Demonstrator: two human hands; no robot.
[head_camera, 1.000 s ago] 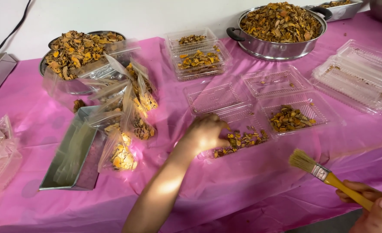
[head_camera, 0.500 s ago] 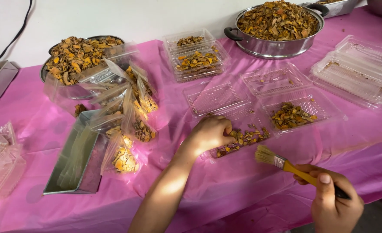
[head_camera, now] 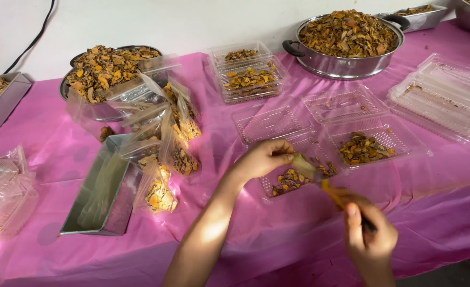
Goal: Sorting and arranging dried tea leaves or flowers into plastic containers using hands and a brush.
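A: In the head view, a small dried piece is being pinched between thumb and fingertips of the left hand (head_camera: 264,158), just over the clear plastic tray (head_camera: 298,178) of orange-brown dried slices (head_camera: 290,180). The piece itself is too small and blurred to be told apart.

B: And the brush (head_camera: 312,172)?

A: It is being gripped by its yellow handle in the right hand (head_camera: 370,239), fingers curled tight around it, with the bristles being pressed right against the left fingertips, above the tray.

B: What is being risked there?

A: The pinched piece is likely being held only lightly, so it could be knocked loose by a hard stroke and dropped onto the pink tablecloth (head_camera: 298,234). The thin tray could also be nudged by the bristles and its slices scattered. It is being crowded by a second filled tray (head_camera: 370,146) just beside it, so loose crumbs could be flicked across into that one.
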